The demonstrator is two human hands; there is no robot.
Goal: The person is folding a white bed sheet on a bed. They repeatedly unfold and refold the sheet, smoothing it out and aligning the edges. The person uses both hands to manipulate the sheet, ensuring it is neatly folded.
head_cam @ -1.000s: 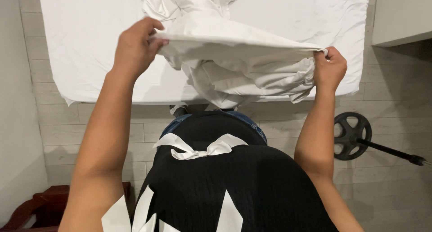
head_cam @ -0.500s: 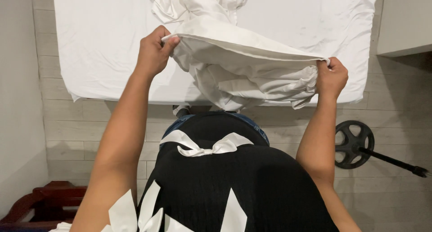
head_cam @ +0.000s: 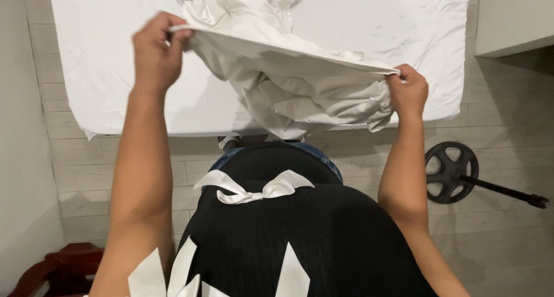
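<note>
White cloth (head_cam: 300,83) is held stretched above the white-sheeted bed (head_cam: 104,72), left hand (head_cam: 154,55) pinched on one corner and raised higher than a second ago, right hand (head_cam: 408,90) clamped on the other. Edge now pulled taut. No packages, labels or signs are seen; barbell (head_cam: 456,173) lies on floor.

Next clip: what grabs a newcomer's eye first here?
A white cloth stretched in the air at centre, its edge pinched by the left hand and the right hand, each grip closed. Behind lies a white-sheeted bed; a black barbell rests on the floor at right.
</note>
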